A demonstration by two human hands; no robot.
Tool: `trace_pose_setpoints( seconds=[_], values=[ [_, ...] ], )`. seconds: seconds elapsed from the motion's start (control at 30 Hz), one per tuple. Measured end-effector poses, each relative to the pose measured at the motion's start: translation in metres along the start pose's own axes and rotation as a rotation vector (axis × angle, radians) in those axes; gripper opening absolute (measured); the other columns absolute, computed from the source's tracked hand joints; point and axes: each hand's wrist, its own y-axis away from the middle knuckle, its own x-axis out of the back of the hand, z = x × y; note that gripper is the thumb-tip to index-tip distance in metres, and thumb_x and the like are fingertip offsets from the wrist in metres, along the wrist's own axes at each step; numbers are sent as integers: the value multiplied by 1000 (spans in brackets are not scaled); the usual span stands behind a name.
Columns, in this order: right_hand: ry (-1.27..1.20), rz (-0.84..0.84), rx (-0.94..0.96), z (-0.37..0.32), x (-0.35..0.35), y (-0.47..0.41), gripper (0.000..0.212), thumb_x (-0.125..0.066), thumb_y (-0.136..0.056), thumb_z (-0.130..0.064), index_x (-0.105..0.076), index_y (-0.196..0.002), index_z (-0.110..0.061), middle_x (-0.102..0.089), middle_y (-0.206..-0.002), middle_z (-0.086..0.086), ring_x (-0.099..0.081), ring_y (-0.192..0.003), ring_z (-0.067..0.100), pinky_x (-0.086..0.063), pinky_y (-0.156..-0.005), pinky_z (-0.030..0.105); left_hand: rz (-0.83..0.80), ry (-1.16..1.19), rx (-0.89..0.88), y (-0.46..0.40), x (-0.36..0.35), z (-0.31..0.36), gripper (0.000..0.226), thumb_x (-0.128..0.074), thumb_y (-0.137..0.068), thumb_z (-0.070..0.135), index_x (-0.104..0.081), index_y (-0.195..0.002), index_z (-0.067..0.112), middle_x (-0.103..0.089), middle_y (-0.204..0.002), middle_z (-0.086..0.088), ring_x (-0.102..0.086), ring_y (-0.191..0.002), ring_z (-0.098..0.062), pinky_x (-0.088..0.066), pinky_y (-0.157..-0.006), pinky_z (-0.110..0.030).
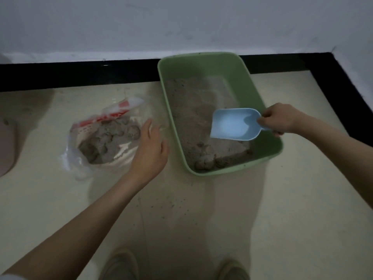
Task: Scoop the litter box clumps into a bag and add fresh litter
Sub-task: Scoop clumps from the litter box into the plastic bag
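Shoes (121,263) aside, right hand (276,120) grips empty scoop (234,125) over near clumps (203,162) in litter box (268,126); relaxed left hand (150,146) touches bag (96,138) left.

Litter box (201,63) pale green, holding grey-brown litter (189,110) with darker grey clumps (203,161). Scoop (232,125) light blue, plain. Bag (84,136) clear plastic with red-and-white print, grey clumps inside. Floor (282,219) cream, speckled with dark grains, edged by a black border (80,74). Wall (181,23) white-grey. Shoes (121,263) beige. Pink object (6,148) at the floor's left edge.
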Motion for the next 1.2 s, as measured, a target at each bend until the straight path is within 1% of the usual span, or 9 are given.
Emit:
trace_pose_setpoints(
  seconds=[0.13,0.3,0.43,0.53,0.67,0.77,0.87,1.0,1.2],
  values=[
    [242,66,4,25,-7,-24,27,-47,-87,-25,-64,-96,-6,-58,-81,11,-54,-78,30,-39,-67,31,-107,12,86,-19,-32,19,60,-35,-99,24,-8,-147,1,-5,-155,-17,-5,-144,-25,-7,-114,-26],
    [483,173,149,19,-13,-43,19,-44,-89,-23,-58,-81,-13,-51,-77,8,-44,-82,25,-33,-89,40,14,113,221,-30,-62,38,62,-31,-100,24,4,-148,5,-2,-156,-12,-8,-144,-23,-11,-112,-24],
    [565,203,264,5,-21,-61,22,-43,-89,-24,-60,-80,-13,-43,-66,3,-44,-79,23,-30,-92,39,116,88,214,-30,-72,45,57,-29,-100,16,0,-147,2,-6,-156,-14,-14,-143,-25,-15,-112,-24],
    [602,225,404,-9,-33,-76,26,-41,-91,-25,-63,-86,-12,-54,-80,5,-41,-80,21,-32,-93,40,168,105,220,-32,-77,42,57,-29,-100,18,-1,-147,5,-11,-155,-11,-18,-142,-21,-14,-103,-13],
    [614,273,495,-24,-45,-97,28,-40,-91,-23,-64,-91,-10,-61,-93,9,-38,-82,21,-32,-92,40,186,137,195,-33,-80,37,56,-28,-100,19,-2,-148,7,-15,-154,-13,-23,-140,-23,-23,-108,-23],
    [598,262,535,-30,-51,-109,28,-40,-91,-21,-65,-94,-9,-63,-100,12,-46,-89,24,-33,-90,37,206,147,191,-33,-82,36,55,-28,-100,18,-3,-148,7,-15,-154,-12,-21,-140,-22,-18,-103,-13],
    [586,239,558,-33,-61,-115,28,-41,-91,-21,-65,-95,-8,-63,-104,14,-50,-100,28,-33,-91,38,204,158,194,-33,-82,36,55,-28,-101,19,-2,-148,9,-14,-155,-10,-19,-140,-20,-15,-97,-7],
    [537,217,698,-39,-74,-115,31,-38,-95,-23,-63,-105,-7,-61,-111,13,-50,-106,29,-32,-93,38,208,138,188,-33,-82,34,55,-28,-101,19,-2,-148,10,-16,-154,-11,-23,-138,-23,-24,-102,-19],
    [450,229,849,-48,-94,-111,34,-38,-97,-28,-63,-110,-8,-60,-111,10,-48,-108,29,-28,-100,38,207,153,181,-34,-84,34,54,-27,-101,18,-3,-148,7,-17,-154,-12,-19,-139,-20,-14,-98,-7]
  ],
)
